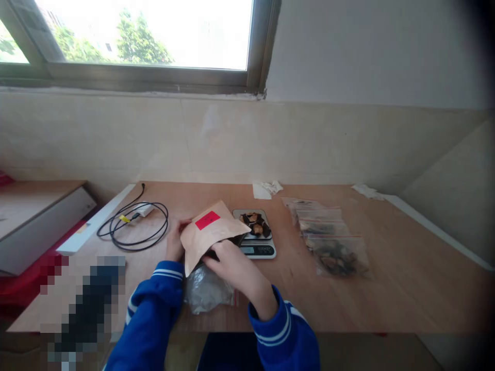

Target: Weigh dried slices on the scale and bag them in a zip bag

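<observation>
The kraft paper bag point(203, 237) with its red label point(208, 220) is at the centre of the frame, tilted above the table point(294, 304). Its open mouth faces the bottom and lower right, and the mouth edge slants from lower left up to upper right. The left hand point(176, 241) grips the bag's left side, its fingers partly hidden behind the paper. The right hand point(228, 257) comes from the lower right, fingers inside the mouth; I cannot tell whether its grip is open or closed on something in there.

The digital scale point(266, 251), carrying dark and tan dried slices point(255, 225), lies up and right of the right hand, which is clearly the nearer one. The bag's right corner overlaps the scale in view; contact is unclear. A clear plastic bag point(211, 292) lies below the paper bag, near both wrists.
</observation>
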Demonstrator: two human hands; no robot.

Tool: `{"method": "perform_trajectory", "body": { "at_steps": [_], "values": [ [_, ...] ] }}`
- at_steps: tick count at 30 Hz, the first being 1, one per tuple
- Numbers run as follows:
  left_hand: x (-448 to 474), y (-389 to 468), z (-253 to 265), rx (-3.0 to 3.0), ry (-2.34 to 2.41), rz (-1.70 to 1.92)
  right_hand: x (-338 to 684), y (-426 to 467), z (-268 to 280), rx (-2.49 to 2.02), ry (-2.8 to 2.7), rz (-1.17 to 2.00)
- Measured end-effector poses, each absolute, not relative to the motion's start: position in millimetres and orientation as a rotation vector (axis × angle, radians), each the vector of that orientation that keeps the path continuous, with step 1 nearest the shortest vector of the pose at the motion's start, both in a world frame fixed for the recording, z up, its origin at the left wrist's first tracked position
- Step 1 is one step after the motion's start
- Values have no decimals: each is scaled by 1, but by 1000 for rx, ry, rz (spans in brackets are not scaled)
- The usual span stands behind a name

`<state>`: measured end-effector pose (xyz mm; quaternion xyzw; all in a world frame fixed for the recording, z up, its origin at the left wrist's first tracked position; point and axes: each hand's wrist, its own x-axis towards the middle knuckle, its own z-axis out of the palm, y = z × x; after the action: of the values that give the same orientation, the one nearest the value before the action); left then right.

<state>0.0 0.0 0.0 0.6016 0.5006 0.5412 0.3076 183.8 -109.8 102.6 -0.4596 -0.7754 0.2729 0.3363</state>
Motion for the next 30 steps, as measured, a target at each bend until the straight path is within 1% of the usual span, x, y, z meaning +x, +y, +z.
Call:
{"method": "perform_trajectory", "body": {
  "at_steps": [6, 12, 15, 18, 23, 30],
  "values": [
    [1, -2, 5, 1598, 1364, 1414, 197, -117, 116, -1089, -1842, 822],
    [-3, -2, 3, 1717, 1390, 1340, 217, -128, 122, -979, -1677, 699],
    [-4, 3, -3, 1770, 1458, 1334, 239, -129, 102, -1013, -1487, 621],
    [-4, 10, -9, 1765, 1502, 1357, 262, -125, 68, -1196, -1321, 514],
    [-4, 14, -13, 1771, 1528, 1340, 275, -110, 26, -1346, -1394, 433],
    [-8, 14, -14, 1793, 1518, 1318, 266, -88, 10, -1384, -1541, 173]
  ]
}}
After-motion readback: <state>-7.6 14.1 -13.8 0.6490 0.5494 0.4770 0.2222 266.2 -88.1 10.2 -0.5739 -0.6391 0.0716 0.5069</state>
